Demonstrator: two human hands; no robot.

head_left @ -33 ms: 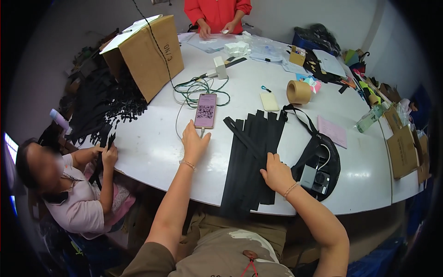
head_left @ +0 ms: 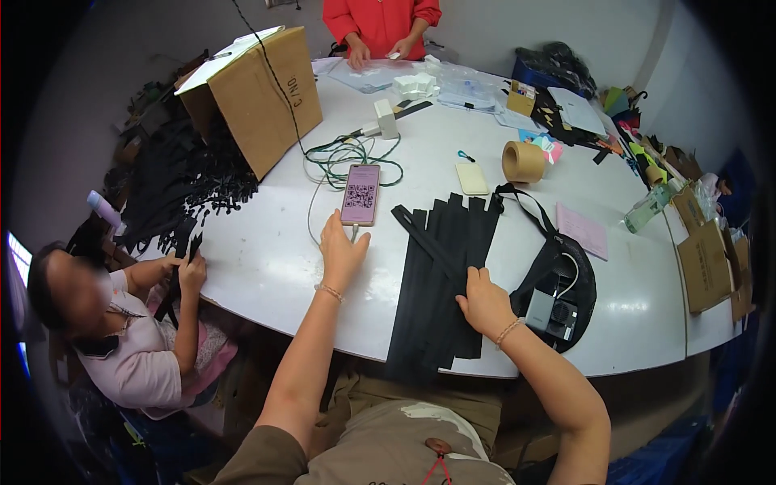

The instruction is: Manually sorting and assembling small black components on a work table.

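Observation:
A phone (head_left: 360, 195) with a pink screen showing a square code lies on the white table, a charging cable plugged into its lower end. Around that end is my left hand (head_left: 343, 249), thumb and fingers apart, the fingertips at the phone's lower left corner. Several long black zipper-like strips (head_left: 428, 291) lie side by side in front of me, one slanting across the others. My right hand (head_left: 488, 305) rests on the right side of these strips, its thumb apart from the fingers; it grips nothing that I can see. The fingertips are partly hidden.
A black bag (head_left: 578, 279) holding grey and black devices lies right of the strips. A cardboard box (head_left: 263, 101), coiled cables (head_left: 323, 153), a tape roll (head_left: 523, 162) and a bottle (head_left: 647, 208) stand about. One person (head_left: 141, 323) sits left handling black strips; another (head_left: 380, 28) works opposite.

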